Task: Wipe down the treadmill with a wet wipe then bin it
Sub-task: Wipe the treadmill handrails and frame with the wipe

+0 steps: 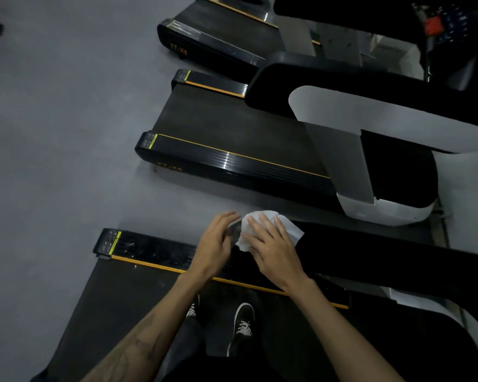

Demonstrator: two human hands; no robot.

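Standing on the black running belt (116, 304) of the nearest black treadmill with orange edge stripes (149, 264), the person faces its side rail, with both bare forearms reaching forward over it. Two black lace-up shoes with white soles (243, 326) are visible on the belt between the forearms.

The right hand (273, 246) lies palm-down with straight fingers on a crumpled white wet wipe (262, 230). The wipe sits under and beyond the fingers, at the near end of the treadmill's black padded handrail (398, 257), which runs off to the right. The frame does not show whether the thumb curls under the wipe.

The left hand (214, 241) is held just beside the wipe on its left, fingers extended and relaxed, with its fingertips near the wipe's edge. A small dark glossy object (234, 230) shows between the left hand and the wipe; what it is and whether the left hand holds it cannot be told.

The ribbed black side rail (160, 250) of the treadmill passes below both hands. A second treadmill of the same black-and-orange pattern, with a grey-white console shroud (370, 117), stands beyond a strip of grey floor (53, 133). A third treadmill (213, 31) stands further back.
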